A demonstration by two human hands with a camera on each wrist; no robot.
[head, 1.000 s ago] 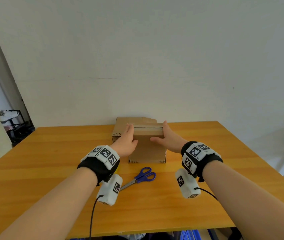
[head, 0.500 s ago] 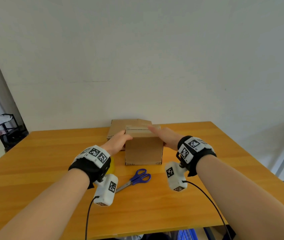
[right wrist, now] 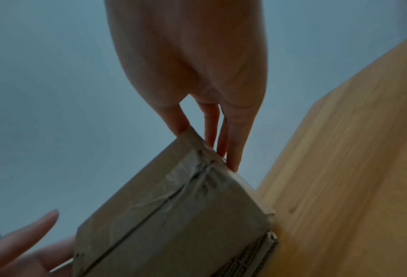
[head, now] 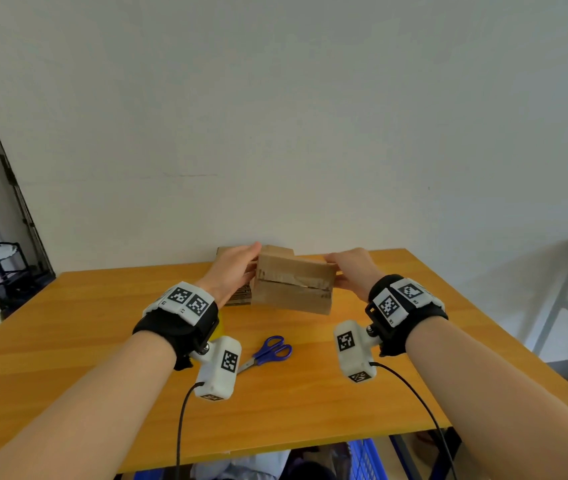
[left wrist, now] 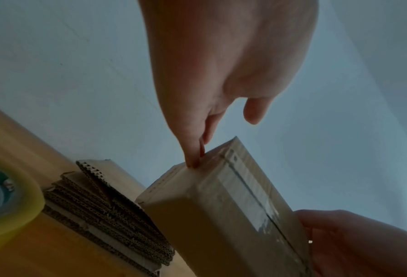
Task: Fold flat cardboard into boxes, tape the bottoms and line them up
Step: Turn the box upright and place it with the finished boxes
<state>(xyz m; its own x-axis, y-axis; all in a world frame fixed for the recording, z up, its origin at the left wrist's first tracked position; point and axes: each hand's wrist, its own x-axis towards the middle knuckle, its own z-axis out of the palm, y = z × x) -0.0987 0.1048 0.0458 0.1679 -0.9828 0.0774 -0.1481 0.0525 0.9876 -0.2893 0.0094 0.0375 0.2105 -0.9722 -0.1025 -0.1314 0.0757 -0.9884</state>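
A brown cardboard box (head: pixel 293 292) hangs just above the wooden table (head: pixel 102 323), tilted so its taped seam (head: pixel 293 277) faces me. My left hand (head: pixel 237 271) presses straight fingers against the box's left end; in the left wrist view its fingertips (left wrist: pixel 194 161) touch the box (left wrist: pixel 221 215) and the thumb stays free. My right hand (head: pixel 348 268) grips the right end, thumb on one side of the corner and fingers (right wrist: pixel 233 146) on the other side of the box (right wrist: pixel 174 215). A stack of flat cardboard (head: pixel 237 299) lies behind it on the left.
Blue-handled scissors (head: pixel 268 351) lie on the table in front of the box. A yellow tape roll (left wrist: pixel 13 202) sits by the cardboard stack (left wrist: pixel 107 215), mostly hidden behind my left wrist in the head view. A white wall stands just behind the table.
The box stood on the table under both hands. It has been lifted, shifted a little to the right and tipped so the taped face now points toward me.
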